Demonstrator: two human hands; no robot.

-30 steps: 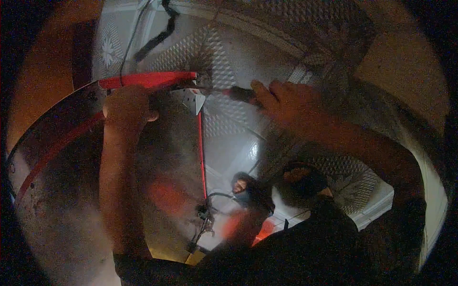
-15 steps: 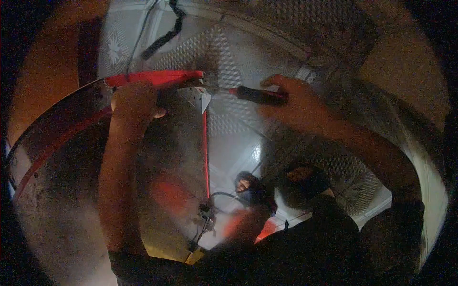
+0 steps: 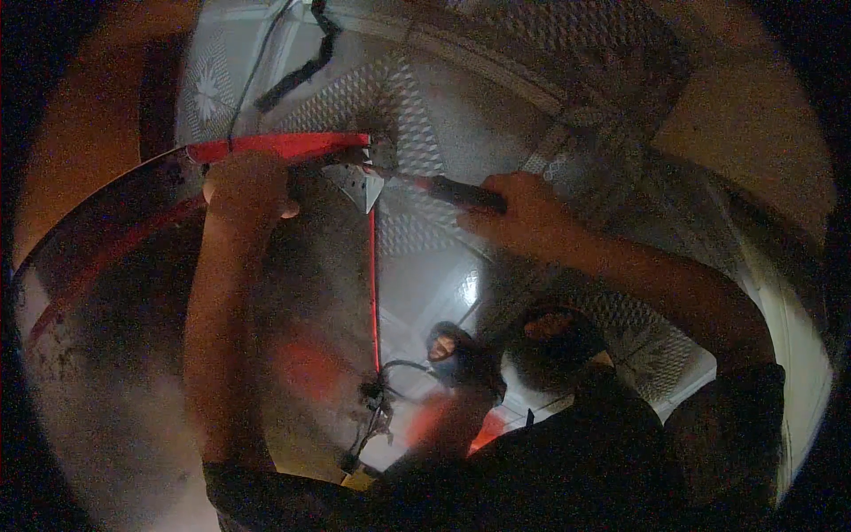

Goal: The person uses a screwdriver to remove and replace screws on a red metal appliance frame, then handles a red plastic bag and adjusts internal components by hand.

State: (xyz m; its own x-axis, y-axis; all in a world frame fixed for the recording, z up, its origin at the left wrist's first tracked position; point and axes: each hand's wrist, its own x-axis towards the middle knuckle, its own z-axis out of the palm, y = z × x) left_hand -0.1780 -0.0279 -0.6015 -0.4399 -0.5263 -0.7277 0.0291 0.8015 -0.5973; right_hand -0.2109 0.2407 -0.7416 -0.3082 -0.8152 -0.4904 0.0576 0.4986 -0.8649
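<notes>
A large dark panel [image 3: 142,328] with red edging stands before me, its red top strip [image 3: 306,144] running across the far side. My left hand [image 3: 246,191] is closed over that strip near its middle. At the strip's right end sits a pale metal corner bracket [image 3: 358,186] with small holes. My right hand [image 3: 523,213] grips a screwdriver [image 3: 465,193] with a dark handle and a red collar. Its shaft points left, with the tip at the bracket; dim light hides whether it sits in a screw.
A thin red edge [image 3: 373,293] runs down from the bracket to a dark cluster of wires [image 3: 377,399]. Patterned tiles [image 3: 408,133] cover the floor. A black cable [image 3: 306,75] lies beyond the panel. Two feet in dark footwear [image 3: 456,355] show below.
My right hand and the screwdriver have shifted left, so the tip is closer to the bracket. My left hand keeps its hold. The view has shifted slightly.
</notes>
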